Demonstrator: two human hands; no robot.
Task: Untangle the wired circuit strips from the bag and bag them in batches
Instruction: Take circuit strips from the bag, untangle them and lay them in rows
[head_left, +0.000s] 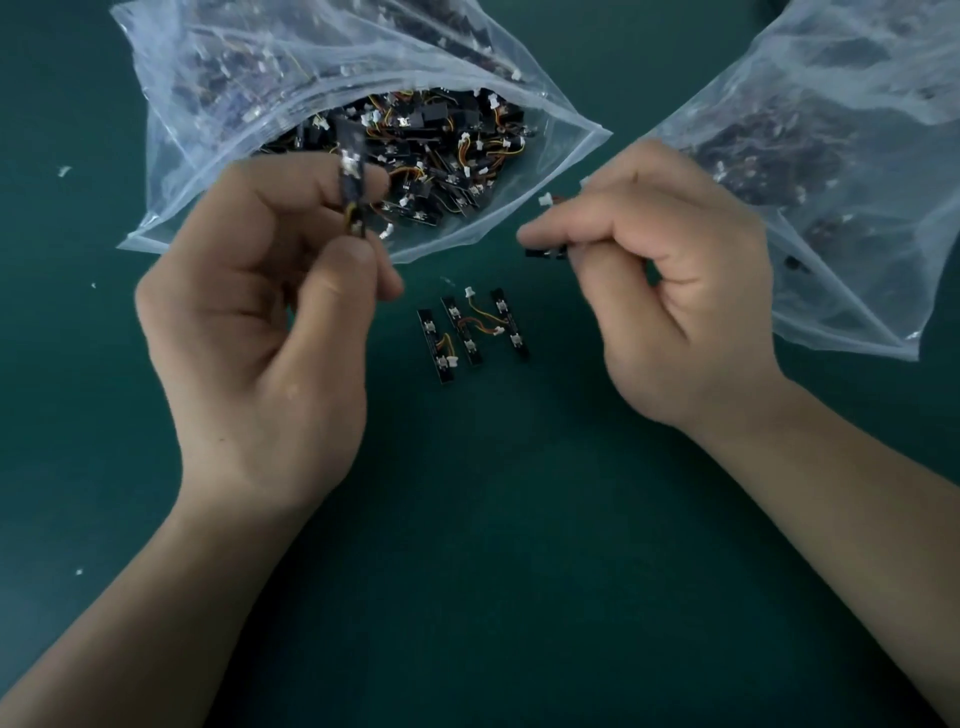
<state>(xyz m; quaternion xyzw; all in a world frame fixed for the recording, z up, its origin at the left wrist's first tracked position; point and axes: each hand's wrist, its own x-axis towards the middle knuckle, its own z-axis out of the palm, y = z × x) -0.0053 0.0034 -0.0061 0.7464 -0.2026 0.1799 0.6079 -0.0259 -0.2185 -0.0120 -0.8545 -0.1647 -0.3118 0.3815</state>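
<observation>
Strips: short black boards w/ white connectors & orange-yellow wires. Open bag (218, 171) holds a tangled heap of them. Left hand (260, 322) pinches 1 strip (352, 193) upright at the bag's mouth. Right hand (675, 296) pinches another strip (545, 253) flat, just off the bag's right corner. 3 loose strips (472, 332) lie side by side on the green mat (493, 519) below the bag's lip, btwn the hands, touching neither. 2nd bag (857, 171) lies right of the open bag, its edge near the right hand.

No legible text on bags (218, 171) or strips (470, 332); markings perhaps blurred.
</observation>
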